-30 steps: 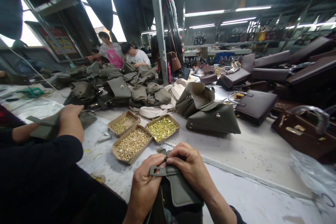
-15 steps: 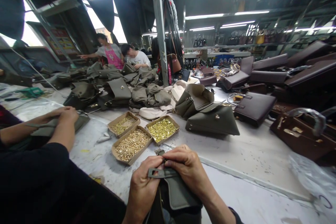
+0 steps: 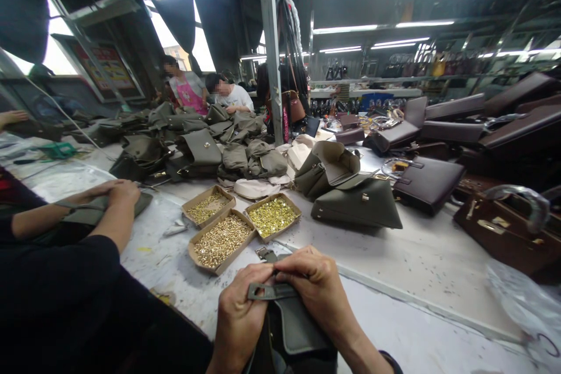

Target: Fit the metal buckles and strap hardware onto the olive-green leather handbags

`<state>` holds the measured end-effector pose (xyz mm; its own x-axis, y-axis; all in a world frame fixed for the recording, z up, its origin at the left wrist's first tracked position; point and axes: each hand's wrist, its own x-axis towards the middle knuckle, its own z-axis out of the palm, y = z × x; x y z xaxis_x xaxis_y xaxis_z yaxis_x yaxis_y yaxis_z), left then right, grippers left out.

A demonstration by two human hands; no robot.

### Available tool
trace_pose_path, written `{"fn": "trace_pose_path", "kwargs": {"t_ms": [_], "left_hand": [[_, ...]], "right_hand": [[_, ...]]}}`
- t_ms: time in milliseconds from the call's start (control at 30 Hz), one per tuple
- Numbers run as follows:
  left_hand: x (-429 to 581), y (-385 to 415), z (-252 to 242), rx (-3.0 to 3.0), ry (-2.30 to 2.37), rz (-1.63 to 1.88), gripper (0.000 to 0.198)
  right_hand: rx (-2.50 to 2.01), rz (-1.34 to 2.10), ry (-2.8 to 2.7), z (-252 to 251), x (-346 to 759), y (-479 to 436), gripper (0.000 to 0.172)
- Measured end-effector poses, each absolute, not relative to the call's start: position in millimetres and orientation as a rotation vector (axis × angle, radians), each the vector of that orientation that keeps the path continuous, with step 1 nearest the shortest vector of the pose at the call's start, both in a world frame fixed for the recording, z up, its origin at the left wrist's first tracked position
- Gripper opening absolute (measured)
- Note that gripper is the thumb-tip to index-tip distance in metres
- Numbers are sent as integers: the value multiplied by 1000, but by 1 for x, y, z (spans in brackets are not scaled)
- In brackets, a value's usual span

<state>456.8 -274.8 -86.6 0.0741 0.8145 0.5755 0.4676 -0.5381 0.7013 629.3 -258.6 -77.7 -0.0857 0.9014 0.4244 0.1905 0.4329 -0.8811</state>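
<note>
At the bottom centre my left hand and my right hand both pinch a narrow olive leather strap with a slot cut in it. The strap lies across the top of an olive handbag flap held against me. Fingers of both hands are curled tight on the strap. A small metal clasp piece lies on the table just beyond my fingertips.
Three cardboard trays of brass rivets sit just ahead. Finished olive bags and a heap of olive parts lie beyond, brown bags to the right. A co-worker's arms press olive leather at left. A steel post stands behind.
My hands and the strap stay almost in place. The co-worker at left has flattened their hands on their leather piece. The view has shifted slightly.
</note>
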Motion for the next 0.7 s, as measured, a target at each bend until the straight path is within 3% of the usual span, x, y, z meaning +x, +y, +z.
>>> {"fn": "trace_pose_path", "kwargs": {"t_ms": [333,700], "left_hand": [[454,-276,-88,2136,1196,1484,31],[460,-282,-83,1833,1345,1491,17]], "right_hand": [[-1019,735,-1611,-78,627,-260,26],[-1041,730,-1593,-74,621,-263,22]]}}
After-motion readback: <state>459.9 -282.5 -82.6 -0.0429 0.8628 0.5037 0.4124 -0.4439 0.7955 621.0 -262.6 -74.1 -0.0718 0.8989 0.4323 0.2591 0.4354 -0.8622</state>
